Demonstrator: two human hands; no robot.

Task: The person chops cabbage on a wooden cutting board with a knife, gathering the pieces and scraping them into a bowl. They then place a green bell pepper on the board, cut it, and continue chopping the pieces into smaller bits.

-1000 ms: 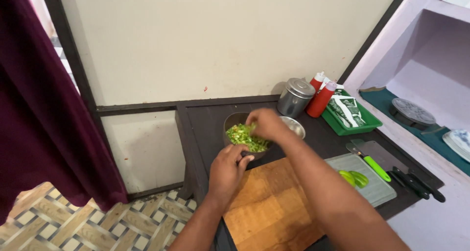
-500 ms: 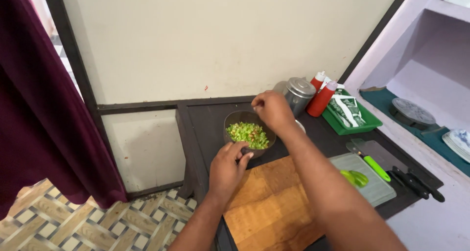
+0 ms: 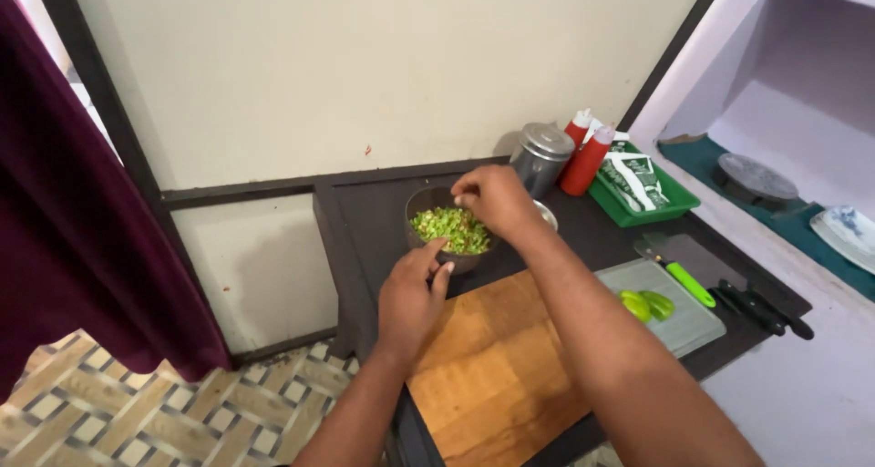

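**Two hands at a bowl of chopped greens**

Nearest lies the bare wooden cutting board (image 3: 492,376), the landmark here. At its far left corner the left hand (image 3: 412,296) grips the rim of the dark round bowl of chopped green vegetables (image 3: 449,230), fingers curled against its near side. Above the bowl, the right hand (image 3: 488,198) hovers with fingertips pinched together; what they pinch cannot be told. Right of the board sits a grey tray with green halves (image 3: 649,305). Beyond stand a steel canister (image 3: 541,155) and red squeeze bottles (image 3: 585,157).
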